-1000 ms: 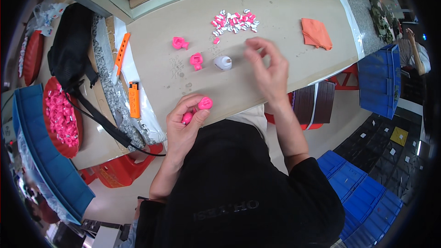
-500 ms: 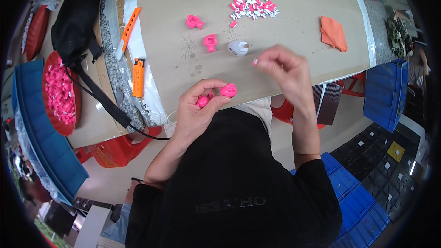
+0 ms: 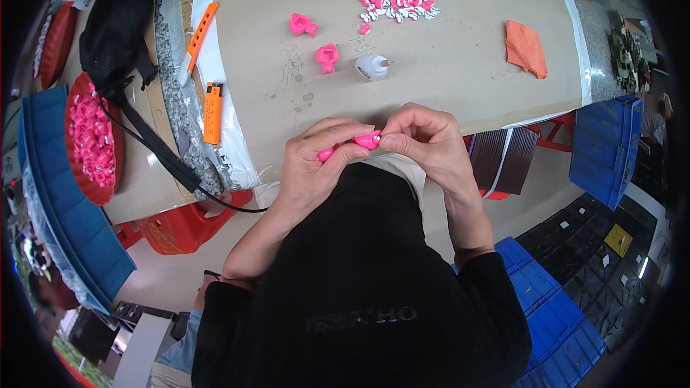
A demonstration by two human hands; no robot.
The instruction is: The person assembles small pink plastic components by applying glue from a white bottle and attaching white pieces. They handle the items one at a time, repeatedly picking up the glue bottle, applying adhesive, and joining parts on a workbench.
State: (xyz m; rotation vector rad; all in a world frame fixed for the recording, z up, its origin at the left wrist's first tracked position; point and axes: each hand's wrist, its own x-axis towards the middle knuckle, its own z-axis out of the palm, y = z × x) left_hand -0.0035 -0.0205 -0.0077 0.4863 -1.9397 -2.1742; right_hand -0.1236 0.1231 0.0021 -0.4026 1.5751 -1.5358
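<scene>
My left hand [image 3: 313, 162] is closed round a small pink plastic figure [image 3: 367, 141], whose rounded end sticks out past the thumb and forefinger. My right hand [image 3: 425, 145] pinches a tiny white-and-pink piece [image 3: 377, 138] against that end; the fingertips hide most of the piece. Ahead of the hands, a squat white squeeze bottle [image 3: 371, 67] with a narrow tip lies tilted on the table. Two hollow pink parts [image 3: 328, 57] rest to its left. Farther back is a spread heap of small pink-and-white pieces [image 3: 399, 3], with one pink piece [image 3: 364, 29] lying just in front.
An orange utility knife [image 3: 199, 42] and an orange lighter [image 3: 213, 113] lie along the table's left side, beside a black bag [image 3: 118, 21]. Farther left is a red tray [image 3: 115, 176] of pink parts. An orange cloth [image 3: 525, 49] lies at the right. Blue crates [image 3: 605, 149] stand beyond.
My right hand has come down and left with the tiny piece, meeting the figure. My left hand has turned the figure slightly and shifted it right.
</scene>
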